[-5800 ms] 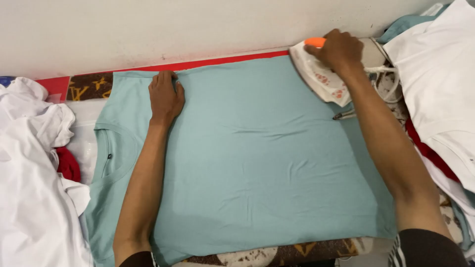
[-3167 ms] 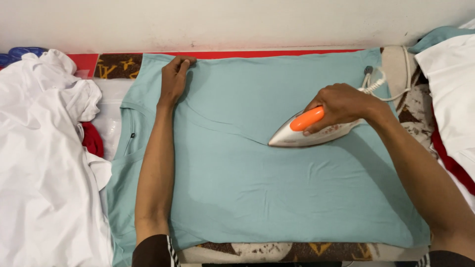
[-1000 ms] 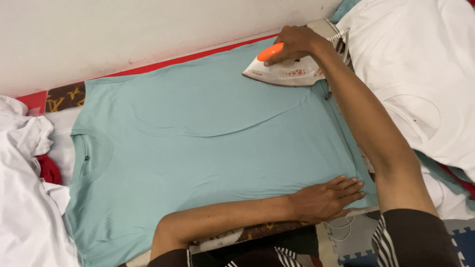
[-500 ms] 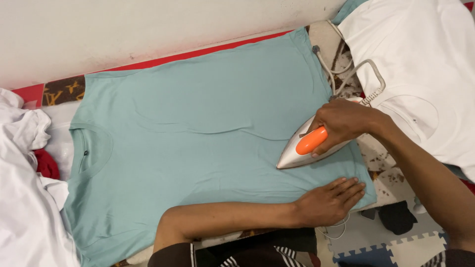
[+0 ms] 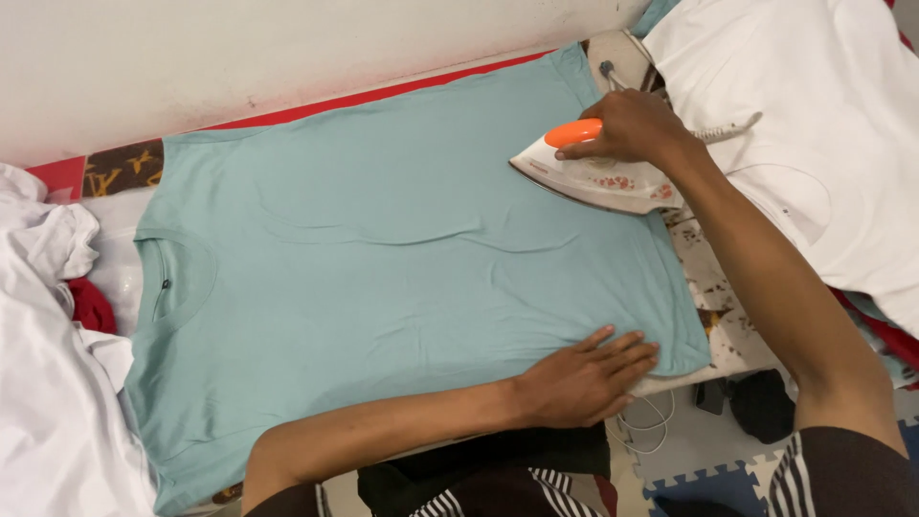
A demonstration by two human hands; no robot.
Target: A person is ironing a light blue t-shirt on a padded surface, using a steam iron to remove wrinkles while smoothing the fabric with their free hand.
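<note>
A light teal T-shirt [image 5: 383,268] lies flat on a patterned ironing surface, collar to the left. My right hand [image 5: 627,124] grips the orange handle of a white iron [image 5: 598,177], which rests on the shirt's far right part near the hem. My left hand [image 5: 584,378] presses flat, fingers spread, on the shirt's near right corner. A soft crease runs across the middle of the shirt.
White garments [image 5: 48,383] are piled at the left, with a red cloth [image 5: 91,306] among them. A white T-shirt [image 5: 814,124] lies at the right. The iron's cord [image 5: 728,129] trails over it. A pale wall [image 5: 287,48] runs behind. Foam floor tiles [image 5: 708,469] show at the bottom right.
My right hand has slid the iron from the shirt's near right side up toward the far right edge. My left hand stays flat on the near hem, shifted slightly left.
</note>
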